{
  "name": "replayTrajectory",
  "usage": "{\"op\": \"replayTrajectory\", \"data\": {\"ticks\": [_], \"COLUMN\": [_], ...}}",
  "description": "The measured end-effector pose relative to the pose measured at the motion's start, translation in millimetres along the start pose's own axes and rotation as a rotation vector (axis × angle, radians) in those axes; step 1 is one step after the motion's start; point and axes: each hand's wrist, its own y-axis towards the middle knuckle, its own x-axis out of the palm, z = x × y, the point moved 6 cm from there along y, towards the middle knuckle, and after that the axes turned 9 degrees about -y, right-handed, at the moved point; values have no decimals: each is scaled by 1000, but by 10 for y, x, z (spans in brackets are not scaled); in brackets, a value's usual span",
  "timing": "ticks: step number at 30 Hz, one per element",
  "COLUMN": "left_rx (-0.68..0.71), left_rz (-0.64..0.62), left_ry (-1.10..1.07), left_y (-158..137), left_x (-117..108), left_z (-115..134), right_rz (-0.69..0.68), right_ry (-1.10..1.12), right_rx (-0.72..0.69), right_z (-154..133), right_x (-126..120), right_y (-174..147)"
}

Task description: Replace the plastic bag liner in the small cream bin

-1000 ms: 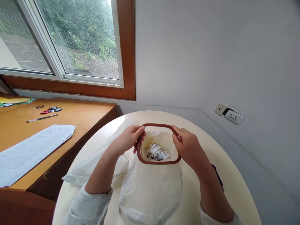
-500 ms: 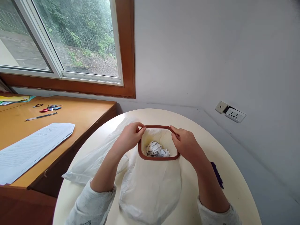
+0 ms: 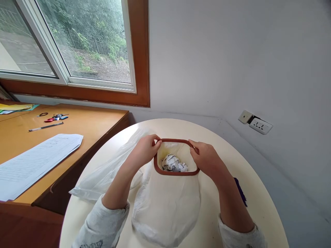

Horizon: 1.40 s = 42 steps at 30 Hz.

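A small trash bin with a reddish-brown rim ring point(image 3: 178, 173) stands on the round table. A white plastic bag point(image 3: 168, 203) lines it and hangs down over its outside toward me. Crumpled paper point(image 3: 173, 163) lies at the bottom inside. My left hand point(image 3: 147, 148) pinches the rim at its far left corner, thumb on top. At the far right corner my right hand point(image 3: 204, 155) grips the rim, fingers closed on it. The bin's outer wall is hidden by the bag.
Another clear plastic bag point(image 3: 111, 168) lies on the round cream table point(image 3: 214, 213), under and beside my left arm. A dark purple item point(image 3: 241, 193) sits by my right forearm. On the wooden desk point(image 3: 103, 117) at left are papers point(image 3: 43, 162), a pen point(image 3: 46, 126) and keys point(image 3: 57, 117).
Both hands keep their hold on the rim at the same corners. The view has shifted very slightly; nothing else visibly differs.
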Motion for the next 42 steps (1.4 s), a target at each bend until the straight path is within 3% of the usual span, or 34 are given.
{"op": "replayTrajectory", "data": {"ticks": [42], "left_rx": [16], "left_rz": [-45], "left_ry": [64], "left_y": [-13], "left_x": [97], "left_z": [12], "right_rz": [-71], "right_ry": [-122], "right_rx": [61], "right_z": [14], "right_x": [45], "right_y": [-42]}}
